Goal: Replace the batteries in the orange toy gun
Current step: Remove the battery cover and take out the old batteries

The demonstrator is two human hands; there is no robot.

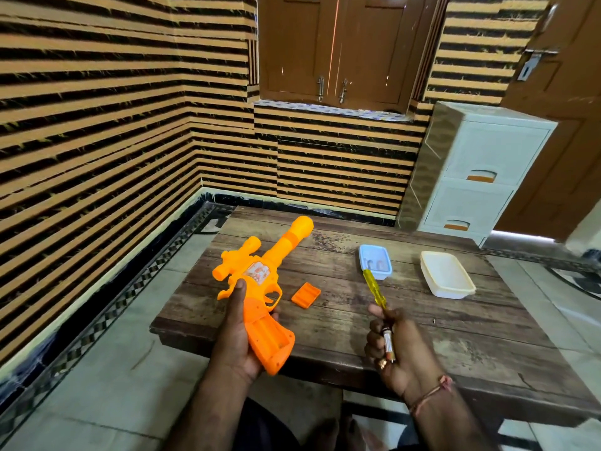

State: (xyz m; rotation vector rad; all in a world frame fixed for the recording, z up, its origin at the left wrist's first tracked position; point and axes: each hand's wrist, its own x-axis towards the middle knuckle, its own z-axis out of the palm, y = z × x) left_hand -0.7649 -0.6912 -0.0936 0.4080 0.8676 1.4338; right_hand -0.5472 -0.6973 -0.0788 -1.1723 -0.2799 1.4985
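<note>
My left hand [237, 340] grips the orange toy gun [260, 281] over the tabletop [357, 320] edge, right hand [395, 346] clutching screwdriver [374, 288] plus battery [388, 345], so I'd drop the old cell before grabbing fresh ones.

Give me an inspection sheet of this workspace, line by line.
Surface: low wooden table, worn.
Job's things: orange toy gun, grip compartment open; battery cover on table; batteries and yellow screwdriver in hand.
Clutter: blue box with items inside; white tub.
Grippers: left hand grips gun; right hand holds screwdriver and batteries.
Cables: nothing seen.
Surroundings: striped wall, drawer unit, door.
</note>
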